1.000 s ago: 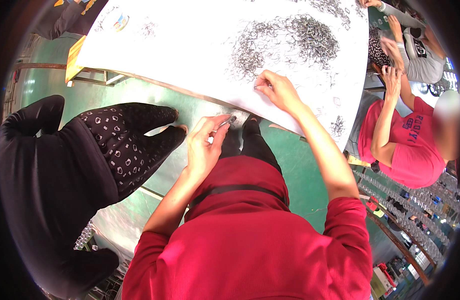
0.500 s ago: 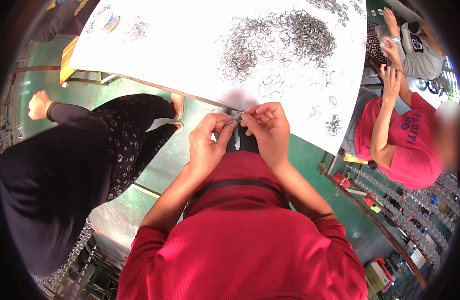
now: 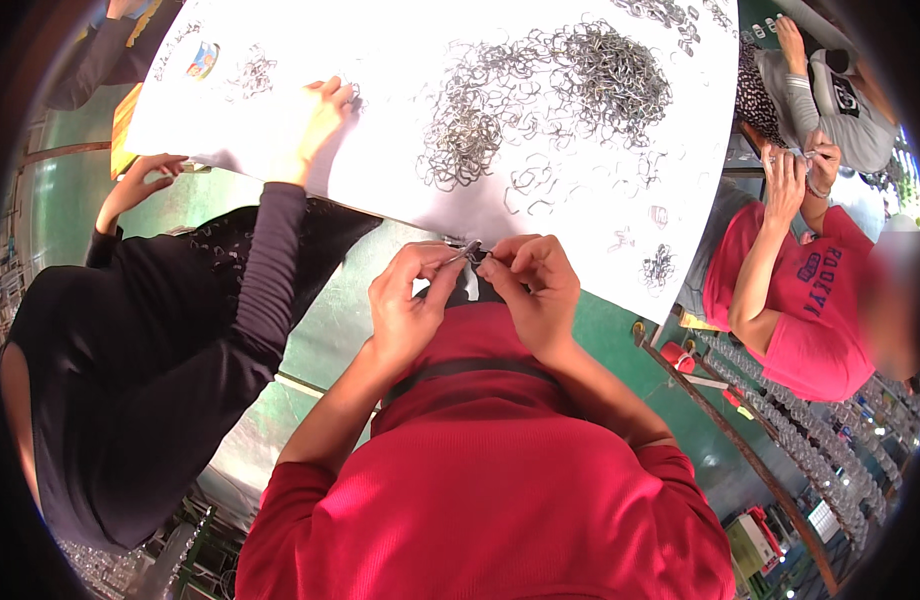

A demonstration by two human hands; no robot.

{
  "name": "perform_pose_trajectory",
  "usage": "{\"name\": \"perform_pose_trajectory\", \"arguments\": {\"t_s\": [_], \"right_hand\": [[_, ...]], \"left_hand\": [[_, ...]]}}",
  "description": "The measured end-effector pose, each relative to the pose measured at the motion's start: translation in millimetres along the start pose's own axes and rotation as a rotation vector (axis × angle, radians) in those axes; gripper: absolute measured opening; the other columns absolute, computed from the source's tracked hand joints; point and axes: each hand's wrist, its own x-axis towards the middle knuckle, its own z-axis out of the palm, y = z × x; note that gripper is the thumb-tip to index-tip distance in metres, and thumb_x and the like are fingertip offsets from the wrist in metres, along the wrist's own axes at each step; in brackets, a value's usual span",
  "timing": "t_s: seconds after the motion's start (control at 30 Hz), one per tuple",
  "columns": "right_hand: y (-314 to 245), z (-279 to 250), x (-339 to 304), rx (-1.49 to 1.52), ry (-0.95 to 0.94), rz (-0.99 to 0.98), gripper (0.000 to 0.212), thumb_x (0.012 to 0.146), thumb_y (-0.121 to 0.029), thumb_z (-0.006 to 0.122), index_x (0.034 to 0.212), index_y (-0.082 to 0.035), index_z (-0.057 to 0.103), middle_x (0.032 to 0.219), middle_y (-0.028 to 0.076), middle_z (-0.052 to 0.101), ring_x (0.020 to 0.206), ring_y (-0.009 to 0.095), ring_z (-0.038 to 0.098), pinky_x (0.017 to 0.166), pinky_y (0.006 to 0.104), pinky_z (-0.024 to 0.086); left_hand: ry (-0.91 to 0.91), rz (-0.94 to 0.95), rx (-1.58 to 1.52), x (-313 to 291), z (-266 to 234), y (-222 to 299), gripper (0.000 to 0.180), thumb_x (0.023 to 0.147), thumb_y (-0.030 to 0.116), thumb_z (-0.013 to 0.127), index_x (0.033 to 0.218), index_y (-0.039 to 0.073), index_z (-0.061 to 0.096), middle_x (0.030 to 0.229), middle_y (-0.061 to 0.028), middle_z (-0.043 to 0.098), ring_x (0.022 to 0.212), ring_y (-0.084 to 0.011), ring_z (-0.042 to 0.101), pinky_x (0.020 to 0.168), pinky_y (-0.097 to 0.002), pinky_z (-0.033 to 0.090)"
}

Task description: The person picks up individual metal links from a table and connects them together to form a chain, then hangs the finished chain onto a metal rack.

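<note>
My left hand [image 3: 412,292] is closed in a pinch on a small silvery metal link [image 3: 467,251], just off the near edge of the white table [image 3: 400,200]. My right hand [image 3: 536,290] is closed too, thumb and fingertips brought together beside the link. A small dark metal piece [image 3: 482,258] shows at its fingertips; its exact shape is too small to make out. On the table beyond my hands lies a wide heap of bent metal links [image 3: 620,80], thinning into loose ones toward me.
At my left a person in black [image 3: 140,370] reaches a hand [image 3: 325,115] over the table. Two people sit along the right side, one in a red shirt [image 3: 810,290]. Strings of shiny links [image 3: 810,440] hang on a rack at the lower right.
My fingertips have drawn slightly apart, with the metal pieces between them. The person at my left has turned and stretched an arm onto the table. The red-shirted person's hands have come together.
</note>
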Motion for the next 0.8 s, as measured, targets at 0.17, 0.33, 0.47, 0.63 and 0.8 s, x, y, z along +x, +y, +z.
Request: {"name": "perform_pose_trajectory", "arguments": {"t_s": [0.17, 0.33, 0.47, 0.63, 0.8], "right_hand": [[-4, -1, 7, -0.034, -0.002, 0.037, 0.022, 0.082, 0.010, 0.061, 0.079, -0.002, 0.042, 0.088, 0.009, 0.061, 0.078, 0.010, 0.060, 0.065, 0.0225, 0.051], [-1, -4, 4, -0.095, 0.002, -0.147, 0.026, 0.077, 0.011, 0.065, 0.077, -0.003, 0.044, 0.086, 0.011, 0.062, 0.077, 0.013, 0.062, 0.064, 0.0241, 0.051], [-11, -15, 2, -0.307, -0.071, -0.376, 0.032, 0.069, 0.010, 0.072, 0.075, -0.006, 0.044, 0.081, 0.013, 0.065, 0.072, 0.022, 0.065, 0.059, 0.0273, 0.052], [-16, -27, 8, -0.326, -0.167, -0.510, 0.033, 0.069, 0.009, 0.072, 0.075, -0.007, 0.043, 0.082, 0.013, 0.066, 0.061, 0.019, 0.065, 0.048, 0.0263, 0.050], [-12, -36, 9, -0.303, -0.265, -0.529, 0.029, 0.071, 0.000, 0.072, 0.076, -0.008, 0.044, 0.085, 0.012, 0.066, 0.064, 0.021, 0.065, 0.051, 0.0277, 0.052]], "left_hand": [[-0.031, 0.022, 0.048, 8, -4, 3, 0.017, 0.075, -0.007, 0.068, 0.087, 0.002, 0.059, 0.084, -0.0096, 0.065, 0.064, -0.0152, 0.059, 0.059, -0.0251, 0.049], [-0.125, 0.182, 0.052, 7, -6, 5, 0.020, 0.073, -0.006, 0.068, 0.091, 0.001, 0.060, 0.085, -0.0120, 0.065, 0.070, -0.0232, 0.062, 0.067, -0.0302, 0.051], [-0.113, 0.181, -0.005, 24, -8, -6, 0.018, 0.078, -0.006, 0.061, 0.095, -0.001, 0.061, 0.087, -0.0142, 0.064, 0.074, -0.0261, 0.063, 0.070, -0.0327, 0.050], [0.066, 0.267, 0.125, 140, 43, -18, 0.012, 0.085, 0.002, 0.057, 0.094, -0.003, 0.064, 0.089, -0.0145, 0.066, 0.077, -0.0260, 0.063, 0.071, -0.0341, 0.049], [0.319, -0.137, 0.167, 281, 93, -93, 0.037, 0.083, 0.028, 0.065, 0.102, -0.003, 0.065, 0.092, -0.0199, 0.066, 0.086, -0.0292, 0.064, 0.075, -0.0373, 0.049]]}}
